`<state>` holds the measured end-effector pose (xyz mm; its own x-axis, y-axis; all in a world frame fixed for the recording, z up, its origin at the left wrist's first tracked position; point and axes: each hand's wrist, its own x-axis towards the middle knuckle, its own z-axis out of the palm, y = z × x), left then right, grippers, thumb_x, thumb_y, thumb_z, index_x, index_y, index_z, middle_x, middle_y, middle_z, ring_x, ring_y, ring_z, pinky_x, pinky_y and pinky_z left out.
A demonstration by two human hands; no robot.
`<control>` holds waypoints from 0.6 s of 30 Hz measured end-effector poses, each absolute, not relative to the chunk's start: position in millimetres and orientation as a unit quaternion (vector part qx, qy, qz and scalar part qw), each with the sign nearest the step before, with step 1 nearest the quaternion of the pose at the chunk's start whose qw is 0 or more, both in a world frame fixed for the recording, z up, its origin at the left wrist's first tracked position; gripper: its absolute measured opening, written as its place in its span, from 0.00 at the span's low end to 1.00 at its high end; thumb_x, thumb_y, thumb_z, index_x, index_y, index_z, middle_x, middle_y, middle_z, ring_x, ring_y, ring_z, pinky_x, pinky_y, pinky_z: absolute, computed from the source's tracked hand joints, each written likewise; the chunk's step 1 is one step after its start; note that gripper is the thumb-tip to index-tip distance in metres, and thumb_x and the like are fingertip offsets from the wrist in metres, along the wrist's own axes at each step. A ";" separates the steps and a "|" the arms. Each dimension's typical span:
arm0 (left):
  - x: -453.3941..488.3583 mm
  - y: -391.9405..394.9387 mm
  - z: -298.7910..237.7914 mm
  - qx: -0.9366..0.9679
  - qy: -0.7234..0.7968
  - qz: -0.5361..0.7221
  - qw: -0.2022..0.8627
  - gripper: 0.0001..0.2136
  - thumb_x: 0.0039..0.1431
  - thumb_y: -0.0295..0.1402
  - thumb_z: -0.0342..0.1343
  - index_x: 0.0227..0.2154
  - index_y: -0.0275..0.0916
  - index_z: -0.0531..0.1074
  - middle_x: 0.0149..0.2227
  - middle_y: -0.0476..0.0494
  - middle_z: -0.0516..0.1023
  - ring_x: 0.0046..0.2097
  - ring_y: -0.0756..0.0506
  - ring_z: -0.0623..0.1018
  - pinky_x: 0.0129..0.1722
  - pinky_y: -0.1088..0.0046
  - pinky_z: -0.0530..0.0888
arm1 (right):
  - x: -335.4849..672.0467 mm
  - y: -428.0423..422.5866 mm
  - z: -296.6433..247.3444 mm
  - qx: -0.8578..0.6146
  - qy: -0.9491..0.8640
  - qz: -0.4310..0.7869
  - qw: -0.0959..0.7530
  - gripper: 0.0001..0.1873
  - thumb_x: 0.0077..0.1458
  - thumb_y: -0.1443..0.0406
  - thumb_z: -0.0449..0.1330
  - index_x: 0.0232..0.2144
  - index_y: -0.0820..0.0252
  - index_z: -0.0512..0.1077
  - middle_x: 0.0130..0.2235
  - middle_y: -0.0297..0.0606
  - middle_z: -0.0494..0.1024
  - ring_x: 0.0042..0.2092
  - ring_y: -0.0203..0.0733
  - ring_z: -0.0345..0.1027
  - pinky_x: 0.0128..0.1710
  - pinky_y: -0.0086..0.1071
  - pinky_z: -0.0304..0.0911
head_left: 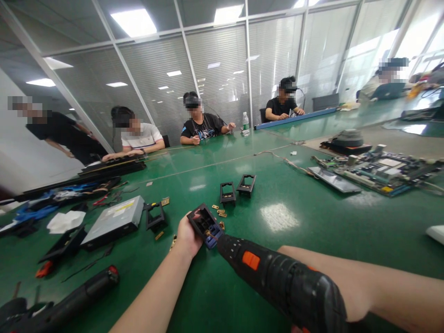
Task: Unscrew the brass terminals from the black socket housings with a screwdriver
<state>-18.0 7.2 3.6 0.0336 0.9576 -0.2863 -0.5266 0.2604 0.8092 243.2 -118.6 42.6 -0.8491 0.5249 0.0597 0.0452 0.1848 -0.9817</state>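
Note:
My left hand (188, 235) is closed around the side of a black plastic housing (200, 216), tilted with its hollow side toward me. A dark blue insert (212, 239) sits in its lower end, with a small brass-coloured part beside it. My right hand (351, 296) grips a black cordless screwdriver (274, 273) with an orange switch; its body hides most of my fingers. The bit reaches into the housing near the brass part; whether it touches a screw is too small to tell. Several small brass plates (222, 213) lie just beyond the housing.
Two black frames (227, 193) stand ahead, and another black frame (156, 217) is at left. A silver disc drive (116, 219), cables and a second power tool (65, 298) lie left. Circuit boards (385, 169) are at right. Several people sit across the green table (194, 162).

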 end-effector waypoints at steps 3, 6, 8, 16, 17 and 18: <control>-17.5 7.0 4.2 0.253 0.426 0.552 0.670 0.10 0.45 0.28 0.49 0.32 0.34 0.72 0.28 0.37 0.77 0.29 0.38 0.79 0.32 0.57 0.76 | 243.5 -118.6 43.4 -0.196 -0.737 0.617 0.193 0.15 0.37 0.72 0.66 0.16 0.64 0.60 0.18 0.25 0.62 0.21 0.29 0.57 0.20 0.24 0.50; -16.4 6.4 5.5 0.235 0.430 0.558 0.670 0.11 0.45 0.28 0.49 0.32 0.34 0.72 0.27 0.37 0.77 0.29 0.38 0.78 0.31 0.58 0.76 | 243.6 -119.0 40.1 -0.206 -0.728 0.626 0.189 0.17 0.35 0.72 0.65 0.17 0.62 0.57 0.17 0.25 0.63 0.21 0.29 0.57 0.19 0.25 0.48; -16.1 6.1 6.2 0.219 0.434 0.557 0.674 0.12 0.45 0.28 0.49 0.33 0.34 0.72 0.27 0.38 0.77 0.29 0.38 0.78 0.30 0.58 0.76 | 243.5 -119.2 37.4 -0.200 -0.724 0.633 0.188 0.18 0.35 0.72 0.64 0.16 0.62 0.55 0.17 0.24 0.62 0.20 0.30 0.57 0.18 0.25 0.48; -15.9 6.2 6.6 0.217 0.437 0.557 0.672 0.13 0.46 0.29 0.49 0.35 0.35 0.72 0.27 0.39 0.77 0.29 0.38 0.78 0.31 0.58 0.76 | 245.0 -118.8 35.2 -0.199 -0.737 0.620 0.182 0.18 0.39 0.68 0.64 0.17 0.62 0.54 0.18 0.26 0.64 0.22 0.30 0.59 0.22 0.25 0.53; -15.7 6.0 6.8 0.219 0.437 0.557 0.671 0.13 0.46 0.29 0.49 0.35 0.35 0.72 0.27 0.39 0.77 0.29 0.38 0.78 0.31 0.58 0.76 | 245.0 -118.6 35.9 -0.193 -0.740 0.617 0.186 0.17 0.40 0.69 0.63 0.17 0.62 0.54 0.18 0.26 0.63 0.22 0.30 0.58 0.23 0.25 0.53; -15.5 5.7 7.0 0.225 0.434 0.556 0.672 0.12 0.46 0.29 0.49 0.35 0.35 0.72 0.27 0.39 0.77 0.29 0.38 0.78 0.31 0.58 0.76 | 244.7 -118.5 36.8 -0.184 -0.743 0.614 0.193 0.17 0.40 0.69 0.63 0.17 0.62 0.54 0.18 0.26 0.62 0.22 0.29 0.56 0.23 0.25 0.52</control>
<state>-15.5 5.7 7.0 0.0047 0.9424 -0.3345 -0.5520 0.2814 0.7849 244.7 -118.5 36.8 -0.8575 0.5110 0.0606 0.0373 0.1791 -0.9831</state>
